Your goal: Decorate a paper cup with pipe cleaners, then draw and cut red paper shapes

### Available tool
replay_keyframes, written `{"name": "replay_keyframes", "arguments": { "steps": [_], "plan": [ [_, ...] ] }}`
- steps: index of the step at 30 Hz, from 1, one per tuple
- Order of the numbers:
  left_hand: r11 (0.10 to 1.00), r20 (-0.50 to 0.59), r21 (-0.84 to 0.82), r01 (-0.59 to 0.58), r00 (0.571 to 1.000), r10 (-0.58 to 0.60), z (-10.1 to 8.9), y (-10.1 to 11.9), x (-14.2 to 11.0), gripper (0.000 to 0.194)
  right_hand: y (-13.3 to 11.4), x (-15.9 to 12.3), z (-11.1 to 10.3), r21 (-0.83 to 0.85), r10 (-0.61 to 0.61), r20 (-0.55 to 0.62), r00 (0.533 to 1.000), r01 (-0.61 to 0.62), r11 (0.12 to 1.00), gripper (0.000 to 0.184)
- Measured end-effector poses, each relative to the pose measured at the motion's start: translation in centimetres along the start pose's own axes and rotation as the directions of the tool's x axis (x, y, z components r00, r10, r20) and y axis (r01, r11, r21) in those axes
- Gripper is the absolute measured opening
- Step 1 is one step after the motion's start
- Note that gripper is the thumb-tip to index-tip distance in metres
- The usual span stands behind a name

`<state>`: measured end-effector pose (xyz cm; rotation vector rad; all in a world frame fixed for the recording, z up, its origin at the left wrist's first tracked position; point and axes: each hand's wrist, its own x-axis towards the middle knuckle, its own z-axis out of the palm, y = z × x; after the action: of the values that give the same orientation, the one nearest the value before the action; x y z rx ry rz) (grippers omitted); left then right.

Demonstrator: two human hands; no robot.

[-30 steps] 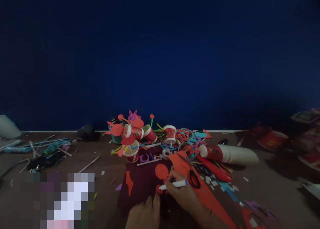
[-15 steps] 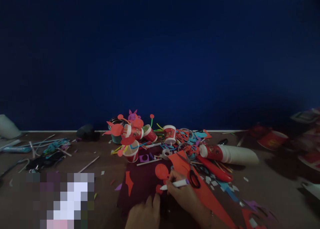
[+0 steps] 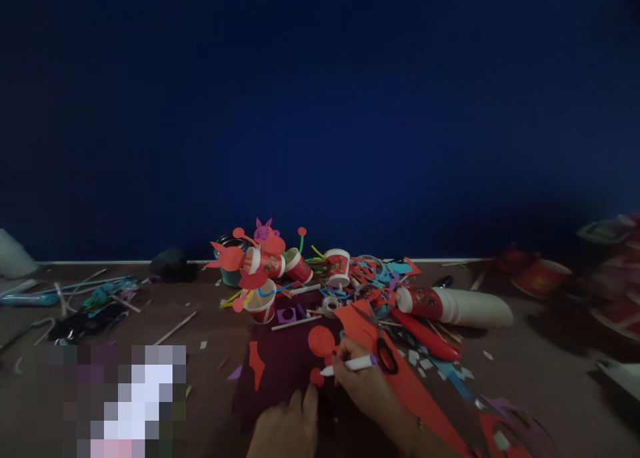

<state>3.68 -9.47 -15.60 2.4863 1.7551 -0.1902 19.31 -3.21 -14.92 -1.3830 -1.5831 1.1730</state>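
In my right hand point(image 3: 361, 381) is a white marker point(image 3: 361, 363) with a purple end, gripped near its front. Its tip meets a small red paper circle point(image 3: 316, 377) on a dark maroon sheet point(image 3: 280, 365). Beside that circle my left hand point(image 3: 287, 425) rests on the sheet with its fingers apart; the fingertips are close to the circle's lower edge. Just above lies a bigger red paper circle point(image 3: 321, 341), partly joined to red paper behind my right hand. A pointed red scrap point(image 3: 257, 365) lies on the sheet's left side.
Black-handled scissors point(image 3: 387, 356) lie on a long orange-red paper sheet point(image 3: 407, 395) under my right arm. Decorated paper cups point(image 3: 337, 268) stand behind, amid strips and straws. To the right lie a cup stack point(image 3: 465, 307) and a red oblong object point(image 3: 431, 337). A blue wall point(image 3: 320, 125) closes the back.
The whole view has shifted slightly. Both hands keep nearly the same place over the small red circle, and the marker stays in my right hand.
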Motion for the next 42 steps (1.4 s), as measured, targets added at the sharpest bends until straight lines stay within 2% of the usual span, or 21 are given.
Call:
{"name": "replay_keyframes", "arguments": {
  "steps": [12,30,42],
  "plan": [
    [0.999,0.038,0.031,0.009,0.999,-0.010,-0.7,0.3,0.0,0.046,-0.4,-0.2,0.0,0.002,0.015,0.017,1.000,-0.015,1.000,0.020],
    [0.998,-0.069,0.054,-0.010,0.998,0.014,0.2,0.1,-0.1,0.044,0.1,-0.1,0.0,-0.011,0.018,0.014,1.000,-0.018,1.000,0.019],
    [0.995,-0.145,0.099,-0.010,0.989,0.024,0.8,0.1,-0.1,0.040,-0.4,-0.1,0.0,-0.051,0.019,-0.001,1.000,-0.019,0.999,0.019]
  ]
}}
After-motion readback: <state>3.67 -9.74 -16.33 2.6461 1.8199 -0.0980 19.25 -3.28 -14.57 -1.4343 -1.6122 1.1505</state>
